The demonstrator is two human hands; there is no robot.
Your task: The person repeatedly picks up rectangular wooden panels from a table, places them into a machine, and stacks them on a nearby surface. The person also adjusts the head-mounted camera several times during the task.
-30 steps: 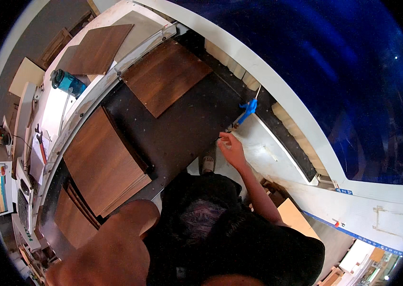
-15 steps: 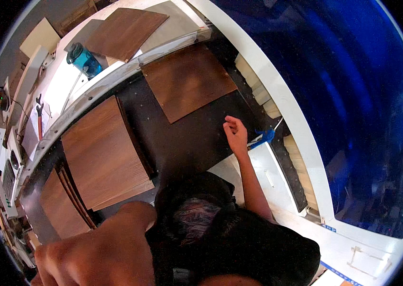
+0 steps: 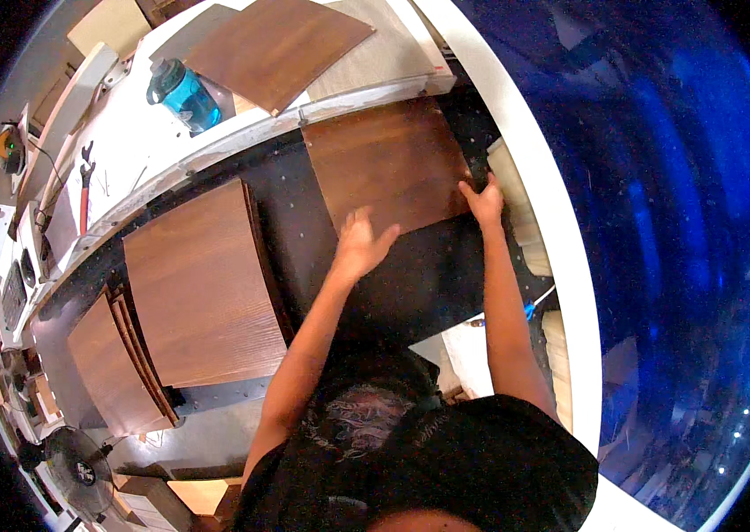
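A dark brown wood-grain panel (image 3: 388,160) lies flat on the black perforated bench top (image 3: 419,284). My left hand (image 3: 359,241) reaches to the panel's near edge with fingers spread, touching or just over it. My right hand (image 3: 485,199) grips the panel's near right corner, fingers curled over the edge. Both forearms stretch up from the lower edge of the view.
A stack of larger brown panels (image 3: 202,284) lies to the left, with more panels (image 3: 113,372) beyond it. A blue water bottle (image 3: 184,93) and another panel (image 3: 282,44) sit on the white table behind. A blue clamp (image 3: 530,310) is by my right arm. A fan (image 3: 78,461) stands at the lower left.
My right hand has moved from the blue clamp up to the panel's corner. My left arm has come forward and its hand now reaches the panel's near edge.
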